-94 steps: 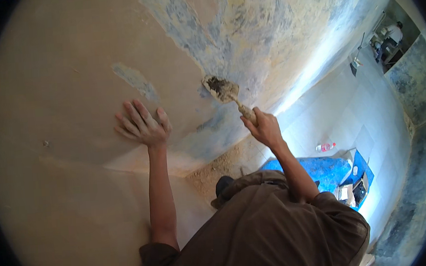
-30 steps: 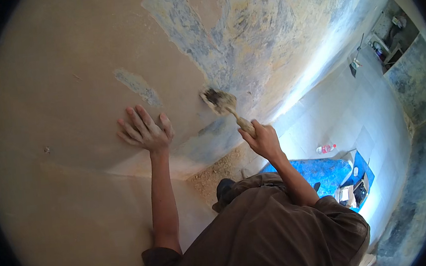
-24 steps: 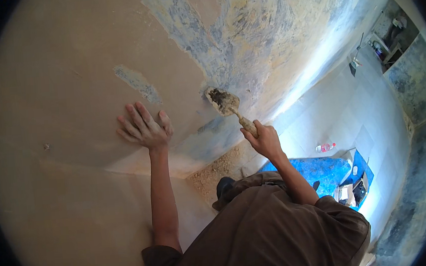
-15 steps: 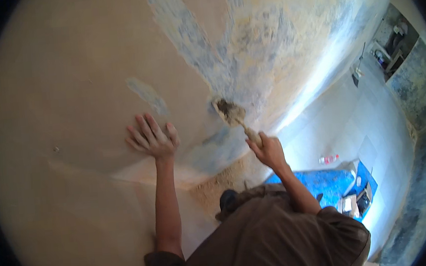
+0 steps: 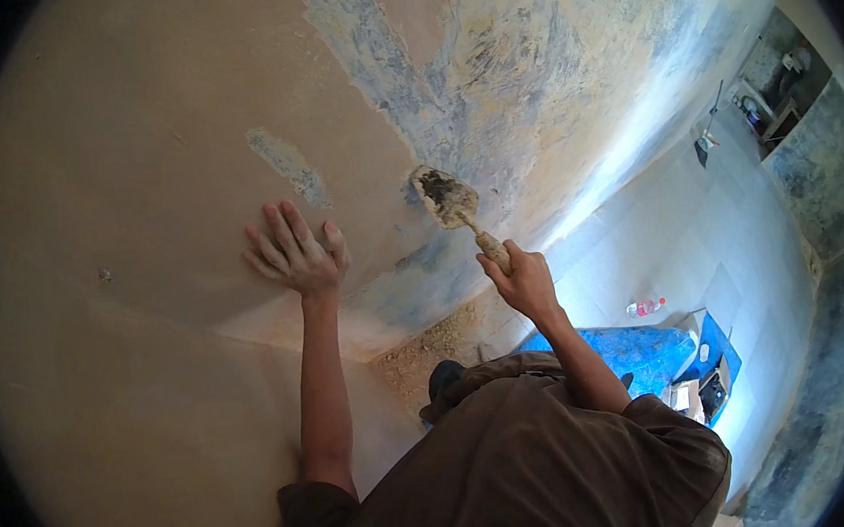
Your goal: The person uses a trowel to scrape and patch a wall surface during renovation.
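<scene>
My right hand [image 5: 524, 280] grips the handle of a trowel [image 5: 449, 198] crusted with dried plaster. Its blade lies against, or very close to, the wall [image 5: 178, 65], at the border between the smooth tan coat and a scraped grey-yellow patch [image 5: 366, 50]. With fingers spread, my left hand [image 5: 302, 253] rests on the tan coat to the left of the trowel. Just above those fingertips is a small bare strip [image 5: 287, 165] where the coat is gone. Whether the blade's edge bites under the coat cannot be made out.
Crumbled debris [image 5: 433, 342] lies at the foot of the wall. Behind my right arm, a blue sheet [image 5: 637, 356] covers part of the floor, with a box of items [image 5: 714, 389] on it. A bottle with a red label [image 5: 646, 306] lies nearby. A long-handled dustpan [image 5: 704, 145] stands farther off.
The trowel and both hands sit slightly higher in the picture. My right hand still holds the trowel, and my left hand stays spread on the wall.
</scene>
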The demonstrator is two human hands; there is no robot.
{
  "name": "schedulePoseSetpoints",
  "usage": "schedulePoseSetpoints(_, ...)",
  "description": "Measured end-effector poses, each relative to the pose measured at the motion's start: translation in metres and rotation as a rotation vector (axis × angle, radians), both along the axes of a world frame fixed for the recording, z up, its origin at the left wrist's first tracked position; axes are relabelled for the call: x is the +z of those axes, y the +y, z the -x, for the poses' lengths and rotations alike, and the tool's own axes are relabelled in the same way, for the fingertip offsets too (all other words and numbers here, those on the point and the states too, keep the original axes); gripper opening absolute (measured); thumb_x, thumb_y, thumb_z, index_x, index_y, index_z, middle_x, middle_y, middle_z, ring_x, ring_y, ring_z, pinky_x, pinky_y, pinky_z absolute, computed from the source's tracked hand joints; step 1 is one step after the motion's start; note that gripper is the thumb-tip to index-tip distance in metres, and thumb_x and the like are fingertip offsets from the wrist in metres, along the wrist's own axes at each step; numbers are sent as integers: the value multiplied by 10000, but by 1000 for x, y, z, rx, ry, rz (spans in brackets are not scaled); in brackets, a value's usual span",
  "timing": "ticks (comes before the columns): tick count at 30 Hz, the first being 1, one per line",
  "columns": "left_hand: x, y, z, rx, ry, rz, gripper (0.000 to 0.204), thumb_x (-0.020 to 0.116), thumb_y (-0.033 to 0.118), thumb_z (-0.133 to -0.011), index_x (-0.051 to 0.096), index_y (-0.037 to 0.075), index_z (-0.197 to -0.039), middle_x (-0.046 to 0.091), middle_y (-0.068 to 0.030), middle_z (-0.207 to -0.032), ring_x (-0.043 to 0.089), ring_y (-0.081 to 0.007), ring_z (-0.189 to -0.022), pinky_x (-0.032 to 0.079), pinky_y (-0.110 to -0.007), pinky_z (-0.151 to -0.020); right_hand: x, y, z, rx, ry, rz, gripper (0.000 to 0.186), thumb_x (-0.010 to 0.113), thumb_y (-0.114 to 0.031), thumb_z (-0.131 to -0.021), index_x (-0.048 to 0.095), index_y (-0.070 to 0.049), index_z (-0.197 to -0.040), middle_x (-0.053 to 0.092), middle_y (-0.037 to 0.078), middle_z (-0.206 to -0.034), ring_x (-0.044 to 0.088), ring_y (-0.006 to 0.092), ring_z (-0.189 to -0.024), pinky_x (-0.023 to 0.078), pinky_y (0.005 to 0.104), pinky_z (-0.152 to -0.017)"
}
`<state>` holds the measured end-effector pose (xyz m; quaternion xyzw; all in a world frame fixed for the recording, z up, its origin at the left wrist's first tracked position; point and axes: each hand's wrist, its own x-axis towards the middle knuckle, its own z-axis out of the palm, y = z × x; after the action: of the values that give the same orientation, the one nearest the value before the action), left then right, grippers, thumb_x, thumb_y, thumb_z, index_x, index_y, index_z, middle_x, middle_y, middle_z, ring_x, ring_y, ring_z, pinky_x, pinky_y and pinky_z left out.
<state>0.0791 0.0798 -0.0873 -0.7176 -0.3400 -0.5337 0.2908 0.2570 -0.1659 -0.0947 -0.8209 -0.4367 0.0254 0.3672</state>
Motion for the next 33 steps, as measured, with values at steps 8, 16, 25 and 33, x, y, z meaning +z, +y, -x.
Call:
schedulePoseSetpoints(8,-1,-4,-4,0,-28,-4,615,328,450,-954,349,84,-1447,317,-106,-1510,233,-393,-1395,101,-567,-1115,0,0,-4,19,18,-24,403,647,-378,-857,522,-15,-734,558,220,-538,591,419,-553,457,487,-518)
schedulePoseSetpoints(16,-5,-4,0,1,11,-3,653,361,466,-944,324,60,-1454,276,-140,-1522,215,-440,-1385,91,-586,-1097,18,-11,-2,8,-85,27,411,653,-387,-852,515,-22,-719,560,197,-532,580,413,-523,454,477,-494)
schedulePoseSetpoints(25,-1,-2,-3,-12,-25,1,612,339,446,-950,364,79,-1438,319,-111,-1508,220,-393,-1400,105,-572,-1111,20,-8,-11,3,-103,-1,413,655,-391,-848,515,-24,-720,563,208,-545,589,415,-550,462,482,-518)
schedulePoseSetpoints(33,-2,-5,-7,-8,-25,0,607,339,444,-952,360,84,-1441,317,-110,-1509,226,-393,-1397,97,-565,-1115,23,-6,-16,20,-162,26,419,651,-403,-847,513,-29,-718,566,203,-548,592,410,-553,469,470,-520)
